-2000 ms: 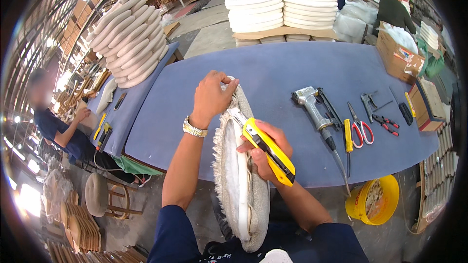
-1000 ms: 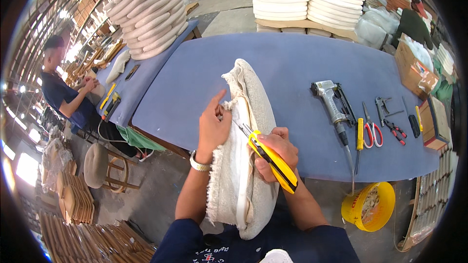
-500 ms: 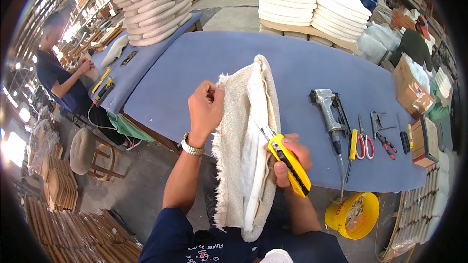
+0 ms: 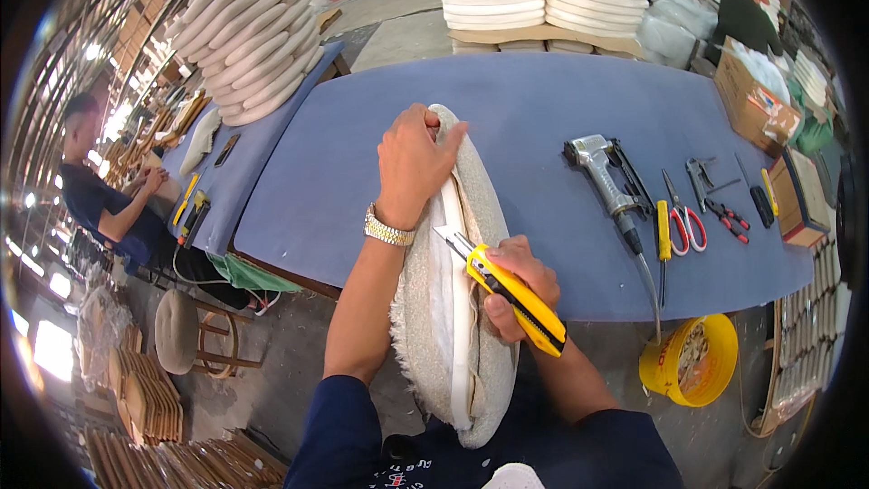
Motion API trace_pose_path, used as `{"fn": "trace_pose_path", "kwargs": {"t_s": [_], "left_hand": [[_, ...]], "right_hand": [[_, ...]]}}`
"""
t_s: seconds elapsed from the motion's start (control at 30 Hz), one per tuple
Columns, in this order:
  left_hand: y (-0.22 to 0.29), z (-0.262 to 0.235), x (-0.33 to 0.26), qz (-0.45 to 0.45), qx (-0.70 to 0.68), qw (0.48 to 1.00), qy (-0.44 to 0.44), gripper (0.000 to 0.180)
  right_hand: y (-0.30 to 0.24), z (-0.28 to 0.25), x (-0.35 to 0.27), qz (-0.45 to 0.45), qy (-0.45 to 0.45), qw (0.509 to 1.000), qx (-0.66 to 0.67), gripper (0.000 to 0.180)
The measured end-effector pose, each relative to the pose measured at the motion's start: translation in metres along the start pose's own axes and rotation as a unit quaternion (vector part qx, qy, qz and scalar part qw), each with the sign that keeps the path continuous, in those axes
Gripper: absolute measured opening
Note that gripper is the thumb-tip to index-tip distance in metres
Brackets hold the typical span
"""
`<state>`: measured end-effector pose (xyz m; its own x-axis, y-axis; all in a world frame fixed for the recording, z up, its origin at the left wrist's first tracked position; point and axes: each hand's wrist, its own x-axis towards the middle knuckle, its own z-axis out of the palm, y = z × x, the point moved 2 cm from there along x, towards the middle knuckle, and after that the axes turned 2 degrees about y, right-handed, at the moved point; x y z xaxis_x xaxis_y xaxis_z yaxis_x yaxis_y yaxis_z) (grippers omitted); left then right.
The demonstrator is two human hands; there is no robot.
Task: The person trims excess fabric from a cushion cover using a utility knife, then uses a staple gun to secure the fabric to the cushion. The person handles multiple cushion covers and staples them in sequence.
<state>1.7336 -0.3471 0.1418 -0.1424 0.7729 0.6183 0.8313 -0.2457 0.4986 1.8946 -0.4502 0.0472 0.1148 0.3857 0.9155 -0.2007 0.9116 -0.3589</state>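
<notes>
A cream upholstered seat cushion (image 4: pixel 484 208) stands on edge, its far end on the blue table (image 4: pixel 543 100) and its near end toward my body. My left hand (image 4: pixel 412 163) grips the cushion's top near the far end. My right hand (image 4: pixel 518 285) holds a yellow utility knife (image 4: pixel 511 294), its blade tip pointing at the white board edge of the cushion, by the loose fabric there.
On the table to the right lie a pneumatic staple gun (image 4: pixel 602 172), red-handled scissors (image 4: pixel 686 217), pliers and small tools. A yellow bucket (image 4: pixel 692 362) hangs below the edge. Stacks of cushions (image 4: pixel 249 32) stand at the left and back. A seated person (image 4: pixel 100 204) works at left.
The cushion has been turned and set more upright on its edge. My left hand shifted onto its top far end, and the knife moved up against the cushion's board edge.
</notes>
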Motion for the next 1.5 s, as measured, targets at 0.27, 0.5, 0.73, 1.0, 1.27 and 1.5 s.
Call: {"fn": "trace_pose_path", "kwargs": {"t_s": [0.27,0.5,0.73,1.0,1.27,1.5], "left_hand": [[-0.002,0.047,-0.019,-0.074,-0.306,0.942,0.114,0.021],[-0.005,0.059,-0.031,-0.129,-0.405,0.893,0.148,0.019],[0.000,0.060,-0.032,-0.154,-0.443,0.870,0.152,0.018],[-0.004,0.067,-0.034,-0.141,-0.464,0.863,0.142,0.018],[0.002,0.069,-0.031,-0.109,-0.429,0.884,0.147,0.017],[0.006,0.071,-0.031,-0.107,-0.430,0.884,0.147,0.017]], "right_hand": [[-0.011,-0.033,0.017,0.190,0.037,0.975,0.114,0.052],[0.028,-0.039,0.074,0.184,0.080,0.980,-0.004,0.034],[0.082,-0.028,0.110,0.185,-0.020,0.980,-0.070,0.020],[0.081,-0.026,0.119,0.118,-0.067,0.981,-0.141,0.018],[0.074,-0.037,0.126,0.125,-0.136,0.968,-0.168,0.019],[0.073,-0.041,0.121,0.108,-0.119,0.974,-0.159,0.018]]}}
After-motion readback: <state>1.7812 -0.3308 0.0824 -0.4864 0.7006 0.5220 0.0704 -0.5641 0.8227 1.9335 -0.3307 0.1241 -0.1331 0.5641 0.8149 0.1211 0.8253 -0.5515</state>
